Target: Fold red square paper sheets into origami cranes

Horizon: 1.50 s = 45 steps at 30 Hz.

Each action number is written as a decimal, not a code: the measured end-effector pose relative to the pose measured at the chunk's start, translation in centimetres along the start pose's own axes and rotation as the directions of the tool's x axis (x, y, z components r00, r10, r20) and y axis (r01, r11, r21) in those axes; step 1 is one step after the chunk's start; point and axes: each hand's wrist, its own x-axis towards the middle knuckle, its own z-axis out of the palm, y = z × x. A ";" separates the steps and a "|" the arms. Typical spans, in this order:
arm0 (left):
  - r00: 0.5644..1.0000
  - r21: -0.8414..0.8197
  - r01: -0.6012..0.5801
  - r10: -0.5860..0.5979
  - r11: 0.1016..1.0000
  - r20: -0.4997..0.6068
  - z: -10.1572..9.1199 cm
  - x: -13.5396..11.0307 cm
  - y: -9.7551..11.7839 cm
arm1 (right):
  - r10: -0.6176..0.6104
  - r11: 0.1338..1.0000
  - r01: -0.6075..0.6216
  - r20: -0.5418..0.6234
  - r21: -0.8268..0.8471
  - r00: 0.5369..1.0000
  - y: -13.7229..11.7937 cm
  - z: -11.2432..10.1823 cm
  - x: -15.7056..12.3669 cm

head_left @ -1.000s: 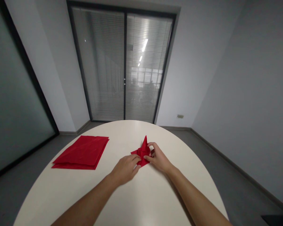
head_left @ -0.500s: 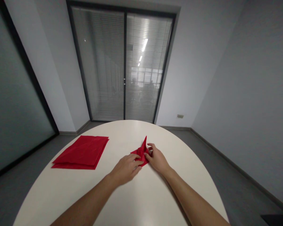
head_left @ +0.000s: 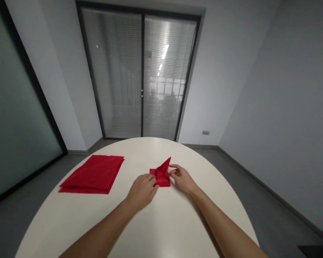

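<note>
A small red napkin (head_left: pixel 162 174), partly folded with one pointed corner sticking up, lies on the white oval table (head_left: pixel 156 229) a little beyond centre. My left hand (head_left: pixel 141 190) rests on its near left edge, fingers curled and pressing the cloth. My right hand (head_left: pixel 182 178) pinches the napkin's right side between thumb and fingers. Both forearms reach in from the bottom of the view.
A flat stack of red napkins (head_left: pixel 94 173) lies on the table's left side. Behind the table are glass doors with blinds (head_left: pixel 141 75), grey walls and a glass partition at the left. Grey floor surrounds the table.
The napkin has been turned and reshaped: its upright point now leans to the right and the lower part looks squarer. Both hands shifted slightly with it.
</note>
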 end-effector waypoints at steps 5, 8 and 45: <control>0.999 0.000 0.036 -0.036 0.999 -0.001 0.1 0.2 0.0 | -0.014 0.999 0.013 0.029 0.042 0.999 0.3 0.1 0.2; 0.998 -0.009 0.065 -0.065 0.998 0.004 0.1 0.2 0.0 | -0.034 0.997 0.028 0.077 0.079 0.996 -0.2 0.0 -0.1; 0.992 -0.104 0.112 -0.117 0.988 -0.043 1.2 0.5 -1.6 | -0.127 0.981 0.157 0.231 -0.115 0.964 -1.1 0.0 -0.7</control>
